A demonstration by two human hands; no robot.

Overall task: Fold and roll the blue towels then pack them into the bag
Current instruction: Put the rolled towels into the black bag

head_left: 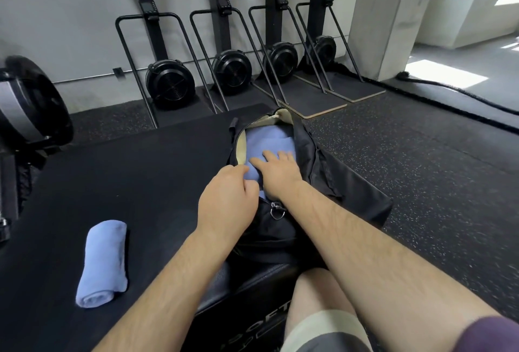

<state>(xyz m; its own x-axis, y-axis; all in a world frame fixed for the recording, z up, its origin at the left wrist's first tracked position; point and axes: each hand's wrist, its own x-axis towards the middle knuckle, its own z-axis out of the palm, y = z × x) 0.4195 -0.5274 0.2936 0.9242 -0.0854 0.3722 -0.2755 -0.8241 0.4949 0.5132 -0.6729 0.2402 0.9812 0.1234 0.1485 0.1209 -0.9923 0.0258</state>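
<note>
Two hands are at the bag's mouth, and that is where the care goes. Nearest me on the bench (140, 171), one rolled blue towel (102, 263) lies by my left forearm, well apart from the bag and not yet packed. Further out, my left hand (227, 197) is curled at the near edge of the opening, seemingly pinching the bag's rim or the cloth there; I cannot tell which. My right hand (276, 167) lies flat, fingers spread, pressing down on the blue towels in the bag (261, 138). To do this well I should hold the rim back and press evenly, so the rolls sit low without unrolling and leave room. One black bag (323, 166) holds blue cloth, perhaps two rolls; the folds are unclear. Beyond, four black fan machines (170, 83) stand along the wall.
</note>
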